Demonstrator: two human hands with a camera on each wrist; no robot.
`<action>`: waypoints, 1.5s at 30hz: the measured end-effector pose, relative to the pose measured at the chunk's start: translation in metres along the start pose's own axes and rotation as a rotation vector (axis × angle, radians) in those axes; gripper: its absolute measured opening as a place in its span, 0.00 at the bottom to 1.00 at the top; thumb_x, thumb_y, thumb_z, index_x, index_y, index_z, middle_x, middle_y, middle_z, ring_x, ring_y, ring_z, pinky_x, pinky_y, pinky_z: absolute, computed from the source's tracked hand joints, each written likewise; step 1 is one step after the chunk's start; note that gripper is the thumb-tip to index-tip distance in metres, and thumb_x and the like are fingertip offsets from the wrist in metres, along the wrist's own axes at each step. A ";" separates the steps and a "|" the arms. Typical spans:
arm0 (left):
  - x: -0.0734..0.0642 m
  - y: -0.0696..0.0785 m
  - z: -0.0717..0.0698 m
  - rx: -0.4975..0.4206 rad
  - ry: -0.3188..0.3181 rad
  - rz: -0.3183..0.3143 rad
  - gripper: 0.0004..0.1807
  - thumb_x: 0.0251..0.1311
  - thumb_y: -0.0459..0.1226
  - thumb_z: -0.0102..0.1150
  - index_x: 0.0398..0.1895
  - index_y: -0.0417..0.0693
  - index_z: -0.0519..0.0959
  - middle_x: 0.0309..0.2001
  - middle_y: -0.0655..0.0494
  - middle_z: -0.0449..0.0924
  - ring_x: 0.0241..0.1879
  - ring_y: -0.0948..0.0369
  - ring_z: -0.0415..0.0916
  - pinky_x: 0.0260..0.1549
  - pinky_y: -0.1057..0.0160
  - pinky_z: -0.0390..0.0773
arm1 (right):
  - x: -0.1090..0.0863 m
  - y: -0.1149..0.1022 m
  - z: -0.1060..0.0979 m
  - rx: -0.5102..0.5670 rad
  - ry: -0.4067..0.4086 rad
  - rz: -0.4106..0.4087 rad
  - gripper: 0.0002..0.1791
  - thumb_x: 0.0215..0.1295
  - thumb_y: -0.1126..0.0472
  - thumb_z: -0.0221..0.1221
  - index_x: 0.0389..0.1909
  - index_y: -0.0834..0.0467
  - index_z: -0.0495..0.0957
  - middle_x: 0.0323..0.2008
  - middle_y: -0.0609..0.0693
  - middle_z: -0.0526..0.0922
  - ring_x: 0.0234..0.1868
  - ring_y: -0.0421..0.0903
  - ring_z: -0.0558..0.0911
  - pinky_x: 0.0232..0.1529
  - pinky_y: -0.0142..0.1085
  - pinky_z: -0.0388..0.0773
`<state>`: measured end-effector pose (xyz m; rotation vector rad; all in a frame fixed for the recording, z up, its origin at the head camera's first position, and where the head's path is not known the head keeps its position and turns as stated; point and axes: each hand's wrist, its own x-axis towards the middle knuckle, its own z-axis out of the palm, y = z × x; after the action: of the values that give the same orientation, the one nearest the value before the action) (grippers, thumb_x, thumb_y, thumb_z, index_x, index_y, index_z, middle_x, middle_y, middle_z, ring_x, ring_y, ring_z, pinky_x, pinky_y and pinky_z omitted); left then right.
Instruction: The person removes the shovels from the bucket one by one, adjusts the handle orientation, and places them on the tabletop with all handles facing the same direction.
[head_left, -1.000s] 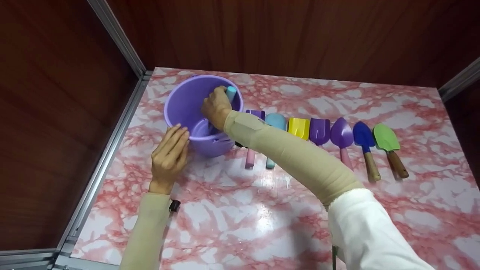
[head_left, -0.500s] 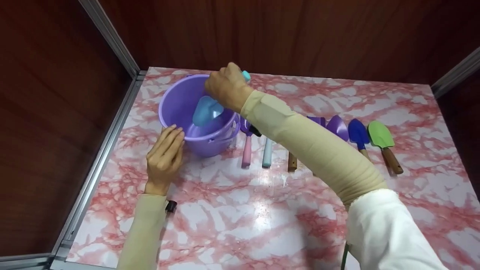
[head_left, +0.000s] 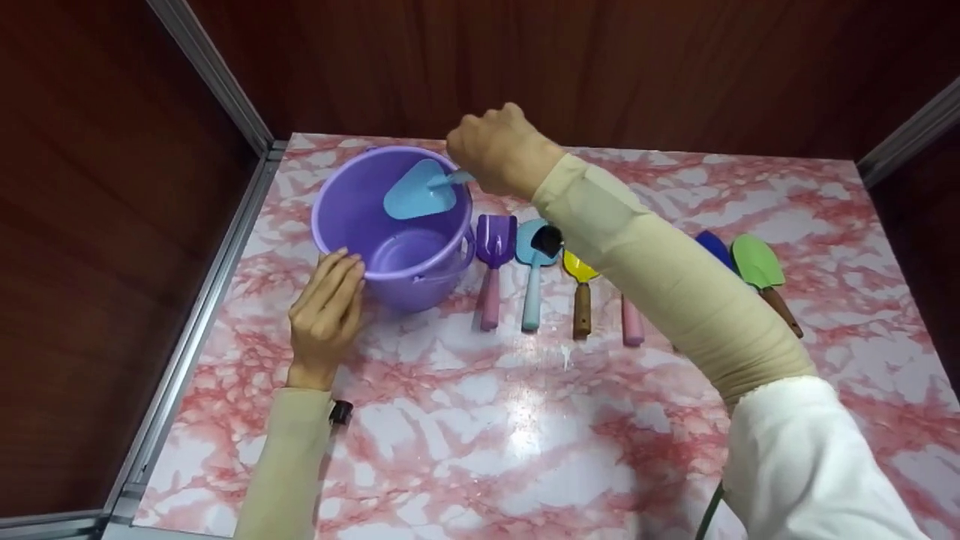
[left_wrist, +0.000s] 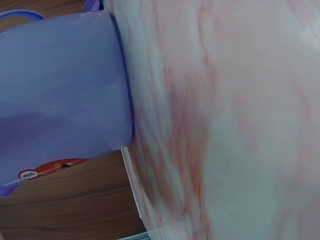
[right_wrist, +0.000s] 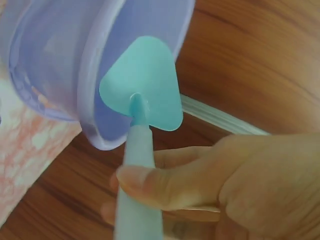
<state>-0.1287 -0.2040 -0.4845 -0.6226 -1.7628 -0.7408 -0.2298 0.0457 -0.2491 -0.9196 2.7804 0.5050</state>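
Note:
My right hand (head_left: 504, 148) grips the handle of a light blue hand trowel (head_left: 421, 191), its blade over the mouth of a purple bucket (head_left: 409, 289). In the right wrist view thumb and fingers wrap the pale handle (right_wrist: 139, 200), and the blade (right_wrist: 145, 75) overlaps the bucket's rim (right_wrist: 90, 85). My left hand (head_left: 324, 319) lies with long, fairly straight fingers against the near left of the rim. The left wrist view shows the bucket's wall (left_wrist: 60, 90) with a red label, but not the hand.
Right of the bucket lie several trowels in a row: a purple scoop (head_left: 496, 240), another light blue trowel (head_left: 532, 289), a yellow one (head_left: 581, 281), and a green one (head_left: 757, 262) farthest right. My right sleeve (head_left: 660, 277) covers part of the row. Dark wooden panels (head_left: 525, 67) enclose the marbled table (head_left: 450, 450).
My right hand has risen out of the bucket and moved right and back, lifting the light blue trowel with it. The left hand stays at the rim.

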 end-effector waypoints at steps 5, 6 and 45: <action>-0.003 0.000 -0.001 0.007 0.022 -0.009 0.10 0.73 0.33 0.66 0.48 0.34 0.89 0.49 0.37 0.90 0.56 0.41 0.87 0.68 0.46 0.82 | -0.019 0.016 -0.001 0.270 -0.086 -0.025 0.14 0.73 0.68 0.61 0.55 0.55 0.86 0.47 0.54 0.85 0.43 0.52 0.80 0.53 0.49 0.87; -0.003 0.000 -0.001 0.004 0.026 -0.012 0.10 0.72 0.33 0.66 0.48 0.34 0.89 0.49 0.37 0.90 0.57 0.41 0.87 0.69 0.46 0.82 | -0.022 0.020 0.000 0.316 -0.092 -0.028 0.16 0.73 0.69 0.60 0.56 0.55 0.86 0.49 0.54 0.86 0.44 0.52 0.80 0.55 0.49 0.87; -0.006 -0.005 -0.007 -0.008 0.030 -0.004 0.10 0.73 0.34 0.66 0.47 0.34 0.90 0.48 0.35 0.90 0.58 0.42 0.87 0.69 0.46 0.81 | -0.141 0.157 0.145 1.229 0.108 0.093 0.22 0.76 0.63 0.65 0.68 0.61 0.80 0.55 0.57 0.90 0.45 0.43 0.92 0.43 0.38 0.94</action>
<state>-0.1263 -0.2130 -0.4900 -0.6099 -1.7346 -0.7563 -0.2044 0.2944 -0.3053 -0.4782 2.4554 -1.1535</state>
